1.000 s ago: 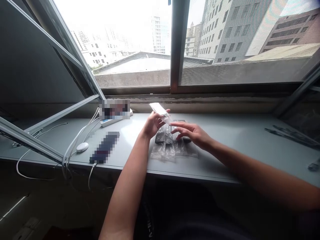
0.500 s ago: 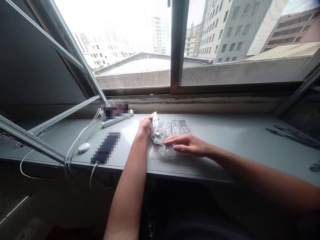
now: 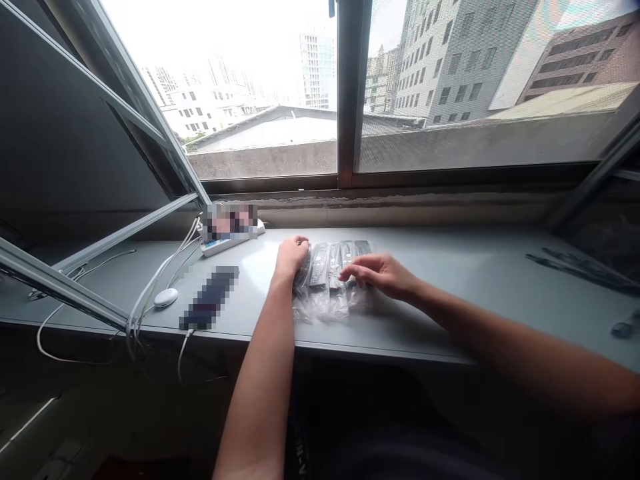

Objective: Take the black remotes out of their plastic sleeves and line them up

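Observation:
Several dark, flat, narrow pieces in clear plastic bags (image 3: 321, 267) lie side by side in a row on the grey tabletop. What the pieces are, I cannot make out. My left hand (image 3: 293, 257) is at the left end of the row, its fingers curled on the leftmost bagged piece (image 3: 303, 283), which they partly hide. Over the right part of the row is my right hand (image 3: 384, 275), fingers bent and apart, holding nothing; whether its fingertips touch the plastic is unclear. The loose bag ends spread toward the table's front edge.
To the left lie a blurred-out phone-like object (image 3: 210, 298), a round white item (image 3: 165, 298) and white cables (image 3: 145, 293). A white power strip (image 3: 233, 241) stands near the wall. Metal frame bars (image 3: 125, 233) cross the left side. Dark thin items (image 3: 575, 263) lie far right.
The raised bagged piece in my left hand has come down flat at the row's left end. My right hand has shifted slightly, its fingers now more bent.

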`<state>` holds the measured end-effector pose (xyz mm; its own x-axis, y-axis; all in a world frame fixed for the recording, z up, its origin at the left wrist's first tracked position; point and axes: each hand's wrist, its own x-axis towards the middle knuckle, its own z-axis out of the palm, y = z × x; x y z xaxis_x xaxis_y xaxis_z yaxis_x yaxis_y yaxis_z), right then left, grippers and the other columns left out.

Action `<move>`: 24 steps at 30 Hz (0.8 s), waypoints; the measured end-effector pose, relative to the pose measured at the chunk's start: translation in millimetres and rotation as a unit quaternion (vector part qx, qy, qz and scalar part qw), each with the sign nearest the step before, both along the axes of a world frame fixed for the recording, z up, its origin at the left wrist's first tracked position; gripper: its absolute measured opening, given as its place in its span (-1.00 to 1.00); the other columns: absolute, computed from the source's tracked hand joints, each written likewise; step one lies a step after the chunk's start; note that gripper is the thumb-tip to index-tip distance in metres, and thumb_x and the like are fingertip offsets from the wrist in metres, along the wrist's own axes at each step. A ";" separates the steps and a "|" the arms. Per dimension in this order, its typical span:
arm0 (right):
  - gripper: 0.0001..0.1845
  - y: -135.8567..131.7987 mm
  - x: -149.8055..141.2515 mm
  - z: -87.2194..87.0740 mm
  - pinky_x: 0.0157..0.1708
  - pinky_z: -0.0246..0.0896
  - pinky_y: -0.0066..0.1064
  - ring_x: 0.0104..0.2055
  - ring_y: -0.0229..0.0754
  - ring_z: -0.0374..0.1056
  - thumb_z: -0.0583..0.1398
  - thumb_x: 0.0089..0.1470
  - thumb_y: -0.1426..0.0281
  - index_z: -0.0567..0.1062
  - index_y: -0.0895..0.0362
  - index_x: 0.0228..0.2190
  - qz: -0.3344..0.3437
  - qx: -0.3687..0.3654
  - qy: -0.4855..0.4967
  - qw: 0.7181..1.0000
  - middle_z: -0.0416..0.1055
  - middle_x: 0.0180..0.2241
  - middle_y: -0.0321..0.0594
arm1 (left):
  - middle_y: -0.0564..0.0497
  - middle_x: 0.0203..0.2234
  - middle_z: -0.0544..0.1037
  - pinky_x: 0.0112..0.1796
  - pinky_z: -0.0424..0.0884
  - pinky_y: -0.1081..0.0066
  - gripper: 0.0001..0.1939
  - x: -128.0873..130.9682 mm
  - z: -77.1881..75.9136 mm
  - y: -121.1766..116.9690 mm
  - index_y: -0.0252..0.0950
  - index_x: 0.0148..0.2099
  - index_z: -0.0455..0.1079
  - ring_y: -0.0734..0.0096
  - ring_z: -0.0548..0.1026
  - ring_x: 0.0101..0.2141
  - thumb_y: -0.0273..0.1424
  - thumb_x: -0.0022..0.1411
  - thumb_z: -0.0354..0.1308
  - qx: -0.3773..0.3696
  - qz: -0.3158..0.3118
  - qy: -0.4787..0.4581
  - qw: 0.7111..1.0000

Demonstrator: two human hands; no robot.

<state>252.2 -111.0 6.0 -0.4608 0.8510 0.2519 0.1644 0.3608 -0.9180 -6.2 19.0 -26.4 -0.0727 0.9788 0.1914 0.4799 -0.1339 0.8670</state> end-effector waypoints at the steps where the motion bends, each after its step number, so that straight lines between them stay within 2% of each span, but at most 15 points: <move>1: -0.53 3.2 1.7 -1.6 -0.23 0.47 -0.26 -0.21 -0.03 0.59 0.33 0.33 -0.04 0.77 0.11 -0.19 -0.036 0.003 0.005 0.999 0.74 -0.18 -0.07 | -0.17 -0.18 0.72 0.20 0.38 0.11 -0.84 2.7 1.6 -2.2 -0.18 -0.23 0.67 -0.06 0.61 -0.01 -0.44 0.11 0.30 0.014 -0.009 0.006 1.000; 5: -0.58 13.7 9.6 -5.4 -0.04 0.47 -0.15 -0.10 0.03 0.57 0.29 0.36 0.00 0.75 0.06 -0.20 -0.184 0.035 -0.012 0.982 0.73 -0.13 -0.12 | -0.18 -0.08 0.71 0.30 0.32 0.09 -0.90 11.8 5.5 -9.1 -0.19 -0.24 0.68 -0.09 0.58 0.09 -0.39 0.18 0.34 0.068 -0.057 -0.001 0.996; 8: -0.62 20.9 16.4 -8.1 0.02 0.49 -0.06 -0.05 0.10 0.59 0.29 0.34 0.03 0.74 0.03 -0.12 -0.231 0.051 -0.055 0.970 0.72 -0.07 -0.11 | -0.16 -0.09 0.72 0.33 0.30 0.09 -0.92 14.3 4.6 -11.5 -0.17 -0.25 0.70 -0.12 0.58 0.09 -0.39 0.16 0.38 0.075 -0.098 0.012 0.992; 10: -0.63 27.0 21.1 -13.3 0.16 0.44 0.03 0.12 0.18 0.55 0.27 0.36 0.07 0.73 0.00 -0.02 -0.243 0.087 -0.104 0.960 0.69 0.04 -0.10 | -0.15 -0.09 0.72 0.33 0.31 0.09 -0.90 14.1 2.9 -11.8 -0.15 -0.23 0.72 -0.12 0.59 0.08 -0.38 0.17 0.39 0.069 -0.131 0.029 0.989; 12: -0.58 34.1 24.9 -22.2 0.35 0.28 0.13 0.32 0.25 0.42 0.27 0.35 0.11 0.68 -0.01 0.12 -0.240 0.132 -0.166 0.947 0.62 0.18 -0.07 | -0.14 -0.08 0.73 0.32 0.33 0.09 -0.86 13.2 0.7 -11.2 -0.14 -0.20 0.74 -0.13 0.59 0.07 -0.38 0.18 0.38 0.065 -0.158 0.036 0.985; 15: -0.39 43.7 27.4 -38.1 0.49 0.02 0.25 0.52 0.38 0.15 0.28 0.32 0.13 0.55 0.05 0.31 -0.218 0.125 -0.226 0.941 0.47 0.35 0.01 | -0.16 -0.05 0.73 0.32 0.32 0.08 -0.82 12.5 -2.6 -9.2 -0.14 -0.15 0.75 -0.15 0.59 0.09 -0.36 0.19 0.39 0.062 -0.171 0.038 0.983; 17: -0.37 47.9 27.5 -46.3 0.53 -0.08 0.26 0.56 0.36 0.07 0.21 0.37 0.11 0.48 0.05 0.37 -0.183 0.119 -0.246 0.944 0.39 0.42 0.00 | -0.17 -0.02 0.73 0.33 0.31 0.08 -0.81 12.7 -4.3 -7.9 -0.14 -0.12 0.75 -0.16 0.59 0.12 -0.34 0.19 0.40 0.058 -0.170 0.041 0.983; 19: -0.38 50.4 27.7 -50.8 0.55 -0.12 0.22 0.57 0.30 0.09 0.14 0.42 0.14 0.45 0.06 0.39 -0.159 0.128 -0.260 0.944 0.35 0.45 0.01 | -0.17 0.00 0.73 0.33 0.30 0.10 -0.79 13.4 -5.2 -7.5 -0.14 -0.11 0.75 -0.14 0.58 0.14 -0.32 0.18 0.42 0.057 -0.169 0.041 0.983; 24: -0.43 53.6 34.3 -51.5 0.52 0.01 0.14 0.49 0.24 0.21 0.06 0.45 0.26 0.46 0.10 0.36 -0.211 0.122 -0.270 0.932 0.39 0.39 0.08 | -0.21 0.06 0.71 0.32 0.31 0.08 -0.76 14.5 -4.1 -9.3 -0.16 -0.07 0.74 -0.16 0.58 0.16 -0.29 0.21 0.40 0.059 -0.167 0.074 0.981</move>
